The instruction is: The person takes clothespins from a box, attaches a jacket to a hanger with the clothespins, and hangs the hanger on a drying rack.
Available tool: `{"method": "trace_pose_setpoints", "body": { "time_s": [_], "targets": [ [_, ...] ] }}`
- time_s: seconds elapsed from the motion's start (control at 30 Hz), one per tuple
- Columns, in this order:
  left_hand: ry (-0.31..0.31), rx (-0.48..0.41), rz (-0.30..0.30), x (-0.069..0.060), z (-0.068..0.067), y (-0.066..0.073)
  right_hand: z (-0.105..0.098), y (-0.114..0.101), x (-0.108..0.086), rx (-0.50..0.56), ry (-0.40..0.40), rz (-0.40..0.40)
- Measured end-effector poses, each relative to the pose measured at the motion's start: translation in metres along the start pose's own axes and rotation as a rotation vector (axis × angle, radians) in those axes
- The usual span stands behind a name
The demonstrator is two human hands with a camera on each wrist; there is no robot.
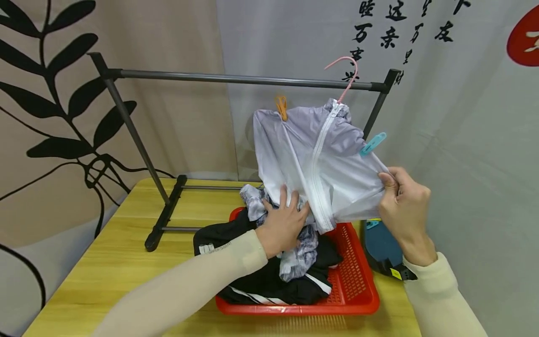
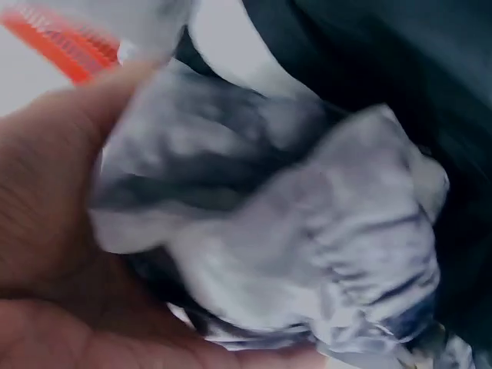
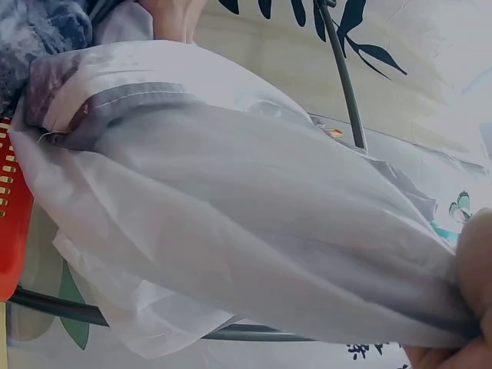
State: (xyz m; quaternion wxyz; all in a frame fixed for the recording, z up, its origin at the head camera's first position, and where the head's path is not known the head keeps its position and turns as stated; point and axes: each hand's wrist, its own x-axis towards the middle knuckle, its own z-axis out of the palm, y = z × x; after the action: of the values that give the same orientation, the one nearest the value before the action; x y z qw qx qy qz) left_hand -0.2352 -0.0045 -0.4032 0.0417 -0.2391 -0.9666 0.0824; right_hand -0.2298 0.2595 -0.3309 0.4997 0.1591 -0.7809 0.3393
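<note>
As right hand (image 1: 406, 206) pinches jacket (image 1: 349, 178) edge, left hand (image 1: 283, 224) spread wide, basket's near rim (image 1: 296, 310) well apart

We see room to pass beneath the top bar (image 1: 236, 78), left of the hanging jacket (image 1: 351, 185) and above the wooden table (image 1: 126, 243). The jacket blocks the right side; dark clothes (image 1: 290, 285) crowd the red basket (image 1: 367, 297), leaving us a gap along its right wall.

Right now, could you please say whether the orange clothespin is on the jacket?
On: the orange clothespin grips the upper edge of the pale jacket.
</note>
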Motion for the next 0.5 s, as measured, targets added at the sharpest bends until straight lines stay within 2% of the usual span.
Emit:
{"method": "trace_pose_setpoints", "body": {
  "time_s": [0.07, 0.17, 0.3, 0.37, 0.43, 0.5],
  "targets": [
    [0.053, 0.019, -0.012, 0.005, 0.001, -0.003, -0.001, 0.000, -0.001, -0.002, 0.002, -0.003],
    [0.150, -0.018, -0.003, 0.014, 0.007, -0.013, -0.004, 0.001, -0.002, -0.006, 0.004, -0.010],
    [0.248, -0.117, 0.039, 0.027, 0.010, -0.033, -0.007, 0.003, -0.004, -0.006, 0.004, -0.012],
    [0.306, -0.182, 0.039, 0.036, 0.012, -0.044, -0.008, 0.003, -0.005, -0.006, 0.006, -0.006],
    [0.371, -0.262, 0.014, 0.042, 0.007, -0.054, -0.008, 0.002, -0.006, -0.008, 0.007, 0.003],
    [0.415, -0.355, -0.043, 0.045, -0.002, -0.062, -0.008, 0.000, -0.008, -0.004, 0.000, 0.012]
  ]
}}
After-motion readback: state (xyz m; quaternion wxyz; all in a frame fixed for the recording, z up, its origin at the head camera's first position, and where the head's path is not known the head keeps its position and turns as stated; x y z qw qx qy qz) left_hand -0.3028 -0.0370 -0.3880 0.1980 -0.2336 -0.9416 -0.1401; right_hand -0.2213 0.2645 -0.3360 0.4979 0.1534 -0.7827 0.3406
